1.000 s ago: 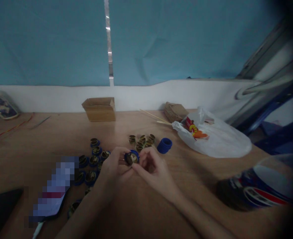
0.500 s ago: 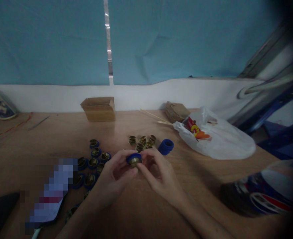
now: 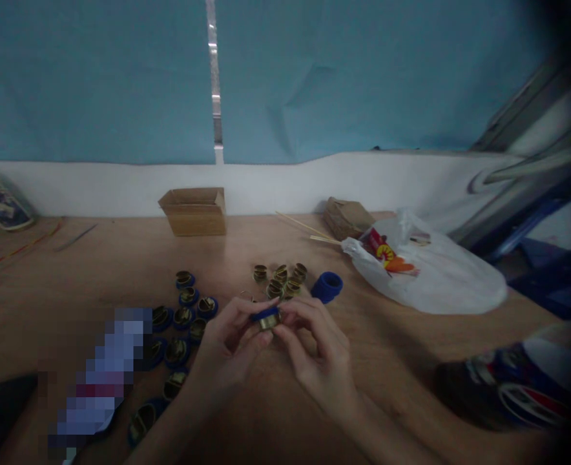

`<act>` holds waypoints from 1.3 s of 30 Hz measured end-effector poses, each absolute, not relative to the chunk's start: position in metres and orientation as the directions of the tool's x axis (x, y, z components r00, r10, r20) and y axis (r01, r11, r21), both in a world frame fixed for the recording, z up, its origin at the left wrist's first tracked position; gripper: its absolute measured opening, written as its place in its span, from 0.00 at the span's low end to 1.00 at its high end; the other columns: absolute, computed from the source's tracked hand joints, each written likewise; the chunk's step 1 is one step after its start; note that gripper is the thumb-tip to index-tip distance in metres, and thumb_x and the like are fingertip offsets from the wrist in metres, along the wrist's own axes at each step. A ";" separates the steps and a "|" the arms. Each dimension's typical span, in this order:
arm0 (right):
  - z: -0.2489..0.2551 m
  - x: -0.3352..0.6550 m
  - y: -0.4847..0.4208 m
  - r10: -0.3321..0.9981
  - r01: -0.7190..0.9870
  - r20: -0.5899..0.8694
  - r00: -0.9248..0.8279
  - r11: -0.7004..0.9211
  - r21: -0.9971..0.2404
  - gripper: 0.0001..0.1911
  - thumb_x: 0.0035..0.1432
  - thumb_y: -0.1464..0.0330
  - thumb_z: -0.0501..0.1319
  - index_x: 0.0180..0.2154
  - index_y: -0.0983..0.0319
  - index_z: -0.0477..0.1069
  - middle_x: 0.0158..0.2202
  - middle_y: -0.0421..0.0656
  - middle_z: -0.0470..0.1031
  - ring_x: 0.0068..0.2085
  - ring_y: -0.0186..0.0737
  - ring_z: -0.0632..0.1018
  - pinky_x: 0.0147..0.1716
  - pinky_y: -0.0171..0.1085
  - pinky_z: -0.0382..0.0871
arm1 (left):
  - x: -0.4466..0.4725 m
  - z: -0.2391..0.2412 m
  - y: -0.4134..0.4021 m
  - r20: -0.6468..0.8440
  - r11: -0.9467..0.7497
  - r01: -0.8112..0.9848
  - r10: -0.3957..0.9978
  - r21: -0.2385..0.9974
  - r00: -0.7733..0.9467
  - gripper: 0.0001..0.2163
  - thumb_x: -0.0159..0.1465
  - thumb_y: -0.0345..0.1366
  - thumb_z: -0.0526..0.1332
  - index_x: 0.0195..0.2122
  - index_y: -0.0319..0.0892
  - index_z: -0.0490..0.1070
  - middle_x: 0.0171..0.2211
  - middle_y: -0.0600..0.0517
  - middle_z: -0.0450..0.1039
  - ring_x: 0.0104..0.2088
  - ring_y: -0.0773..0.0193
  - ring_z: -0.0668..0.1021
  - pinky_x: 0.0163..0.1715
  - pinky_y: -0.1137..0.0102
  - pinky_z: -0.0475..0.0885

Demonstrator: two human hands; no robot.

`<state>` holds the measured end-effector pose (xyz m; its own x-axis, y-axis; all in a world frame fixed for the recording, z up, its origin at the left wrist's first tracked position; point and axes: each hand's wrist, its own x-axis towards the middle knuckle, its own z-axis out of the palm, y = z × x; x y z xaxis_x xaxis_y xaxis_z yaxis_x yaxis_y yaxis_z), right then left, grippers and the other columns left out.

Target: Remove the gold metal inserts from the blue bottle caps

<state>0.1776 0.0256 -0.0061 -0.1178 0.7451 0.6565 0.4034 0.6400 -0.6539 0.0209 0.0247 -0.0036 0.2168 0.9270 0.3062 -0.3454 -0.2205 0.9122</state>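
Note:
Both my hands meet above the wooden table [image 3: 387, 361], pinching one small blue cap with a brass insert [image 3: 267, 317]. My left hand [image 3: 230, 349] grips it from the left, fingers curled. From the right, my right hand [image 3: 314, 349] closes on the same cap with thumb and fingertips. Just behind the hands lies a cluster of loose brass inserts [image 3: 280, 281]. A stack of blue caps [image 3: 327, 287] stands to their right. Several finished blue caps with brass inside [image 3: 183, 316] lie to the left of my hands.
A small cardboard box [image 3: 194, 210] stands at the back by the white wall base. A white plastic bag [image 3: 435, 274] and a brown packet [image 3: 346, 218] with thin sticks [image 3: 305, 227] lie at the back right. A blue-white-red can [image 3: 518, 381] lies at the right.
The cap has turned in my fingers from facing me to edge-on, and both hands have shifted slightly right and lower. The view drifted a little.

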 end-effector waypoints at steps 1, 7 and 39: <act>-0.006 0.177 0.026 0.747 0.397 0.655 -0.117 0.639 -0.658 0.14 0.58 0.79 0.59 0.45 0.59 0.67 0.39 0.43 0.69 0.37 0.36 0.72 0.35 0.36 0.70 | 0.021 -0.004 0.024 0.309 -0.223 -0.345 0.926 0.912 0.219 0.12 0.61 0.22 0.62 0.42 0.47 0.73 0.44 0.54 0.78 0.48 0.68 0.78 0.49 0.76 0.72; -0.003 0.178 0.026 0.745 0.370 0.635 -0.203 0.659 -0.655 0.10 0.59 0.81 0.55 0.35 0.59 0.62 0.35 0.41 0.66 0.37 0.38 0.71 0.36 0.37 0.68 | 0.020 -0.005 0.022 0.317 -0.247 -0.281 0.918 0.927 0.237 0.13 0.62 0.22 0.60 0.43 0.46 0.71 0.49 0.51 0.76 0.53 0.63 0.76 0.52 0.70 0.72; -0.006 0.176 0.031 0.843 0.370 0.499 -0.201 0.537 -0.758 0.06 0.61 0.76 0.53 0.36 0.59 0.62 0.33 0.41 0.66 0.33 0.38 0.70 0.31 0.38 0.68 | 0.026 -0.027 0.029 0.400 -0.401 0.221 0.915 0.889 0.053 0.09 0.64 0.26 0.57 0.42 0.45 0.70 0.39 0.51 0.76 0.41 0.63 0.80 0.42 0.70 0.77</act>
<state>0.1764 0.0306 -0.0065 -0.2010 0.8428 0.4993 0.3705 0.5373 -0.7577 0.0264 0.0287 -0.0267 0.0525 0.9150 0.3999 0.2208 -0.4012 0.8890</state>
